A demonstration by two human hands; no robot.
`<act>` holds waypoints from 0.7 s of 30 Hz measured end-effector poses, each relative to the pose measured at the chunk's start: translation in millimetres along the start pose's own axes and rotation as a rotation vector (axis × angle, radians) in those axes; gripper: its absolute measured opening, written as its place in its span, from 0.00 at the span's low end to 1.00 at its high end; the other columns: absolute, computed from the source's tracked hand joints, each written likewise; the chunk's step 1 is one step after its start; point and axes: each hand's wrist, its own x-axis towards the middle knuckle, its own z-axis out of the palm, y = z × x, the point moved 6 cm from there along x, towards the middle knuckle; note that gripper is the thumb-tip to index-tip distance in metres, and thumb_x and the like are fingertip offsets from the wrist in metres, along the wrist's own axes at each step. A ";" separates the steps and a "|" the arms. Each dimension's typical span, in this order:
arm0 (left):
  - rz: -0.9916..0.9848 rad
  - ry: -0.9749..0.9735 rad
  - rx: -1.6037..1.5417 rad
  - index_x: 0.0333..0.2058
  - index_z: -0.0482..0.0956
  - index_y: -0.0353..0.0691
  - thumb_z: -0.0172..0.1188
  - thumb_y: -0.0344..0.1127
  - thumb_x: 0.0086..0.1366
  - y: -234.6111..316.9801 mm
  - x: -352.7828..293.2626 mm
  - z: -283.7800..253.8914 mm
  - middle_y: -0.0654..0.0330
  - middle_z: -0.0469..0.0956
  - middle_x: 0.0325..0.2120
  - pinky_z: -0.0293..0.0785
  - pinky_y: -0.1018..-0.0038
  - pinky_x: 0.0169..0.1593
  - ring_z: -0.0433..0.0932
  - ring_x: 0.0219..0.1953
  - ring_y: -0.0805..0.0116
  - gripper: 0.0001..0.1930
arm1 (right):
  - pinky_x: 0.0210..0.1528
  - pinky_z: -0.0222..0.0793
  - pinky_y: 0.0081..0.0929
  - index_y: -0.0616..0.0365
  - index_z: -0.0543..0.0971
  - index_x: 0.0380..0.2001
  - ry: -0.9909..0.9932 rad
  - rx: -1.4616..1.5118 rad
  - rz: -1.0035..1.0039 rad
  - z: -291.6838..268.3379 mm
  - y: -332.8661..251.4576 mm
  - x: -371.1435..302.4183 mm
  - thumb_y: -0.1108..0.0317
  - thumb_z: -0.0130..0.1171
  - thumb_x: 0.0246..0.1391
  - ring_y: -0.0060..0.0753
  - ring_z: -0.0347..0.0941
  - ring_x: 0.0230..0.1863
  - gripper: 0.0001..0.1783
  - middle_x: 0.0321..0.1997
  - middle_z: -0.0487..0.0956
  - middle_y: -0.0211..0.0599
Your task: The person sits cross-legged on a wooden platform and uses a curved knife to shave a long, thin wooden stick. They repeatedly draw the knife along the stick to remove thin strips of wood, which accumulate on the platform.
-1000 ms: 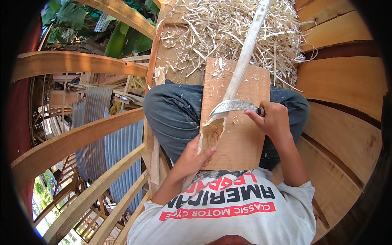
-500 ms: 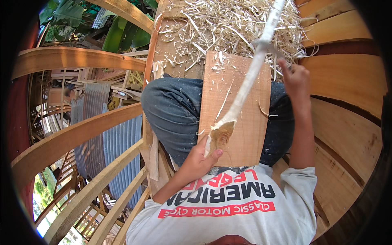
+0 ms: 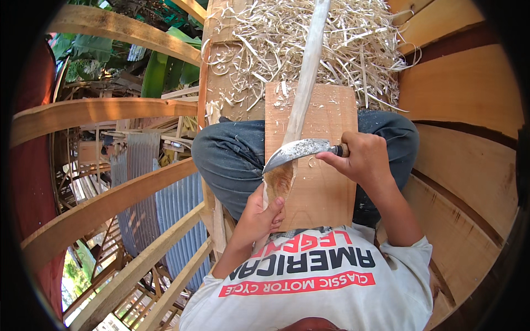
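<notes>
A long, pale, whittled wooden stick (image 3: 306, 91) slants over my lap, its near end wider and brown on top. My left hand (image 3: 259, 218) is closed around that near end, thumb on the brown patch. In my right hand (image 3: 361, 157) is the short dark handle of a curved knife (image 3: 301, 148), with the fingers wrapped around it. Its blade lies across the stick just beyond the brown patch, and the tip reaches past the stick's left side. Under the stick, a flat wooden board (image 3: 326, 201) rests across my lap.
Beyond the board, a heap of thin wood shavings (image 3: 353, 49) covers the planks. Slatted wooden railings (image 3: 110, 113) run along my left, with corrugated sheets (image 3: 182, 215) and scrap wood below. Wide planks (image 3: 458, 88) form a wall close on my right.
My right hand has come toward me and left, bringing the knife from the stick's far part to near its brown end. The stick's far end has swung left.
</notes>
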 end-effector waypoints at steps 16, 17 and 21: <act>0.186 0.058 0.174 0.57 0.57 0.35 0.51 0.39 0.69 7.0 -10.6 20.3 0.70 0.64 0.19 0.58 0.84 0.21 0.60 0.18 0.84 0.23 | 0.16 0.64 0.30 0.57 0.67 0.08 0.325 -0.142 -0.107 -17.4 40.4 45.0 0.22 0.55 0.35 0.37 0.67 0.11 0.42 0.07 0.65 0.34; 0.192 0.069 0.162 0.57 0.58 0.35 0.51 0.39 0.69 7.1 -10.6 19.4 0.70 0.64 0.19 0.59 0.84 0.21 0.60 0.18 0.84 0.23 | 0.16 0.64 0.30 0.57 0.67 0.08 0.338 -0.134 -0.115 -15.9 40.8 49.3 0.22 0.55 0.35 0.37 0.67 0.11 0.43 0.07 0.65 0.34; 0.136 0.062 0.202 0.57 0.58 0.34 0.52 0.39 0.69 -2.5 -12.2 20.1 0.70 0.64 0.18 0.59 0.84 0.21 0.61 0.18 0.84 0.23 | 0.23 0.65 0.40 0.62 0.70 0.10 0.370 -0.059 0.236 -21.8 98.5 81.9 0.23 0.50 0.43 0.44 0.70 0.16 0.44 0.10 0.68 0.43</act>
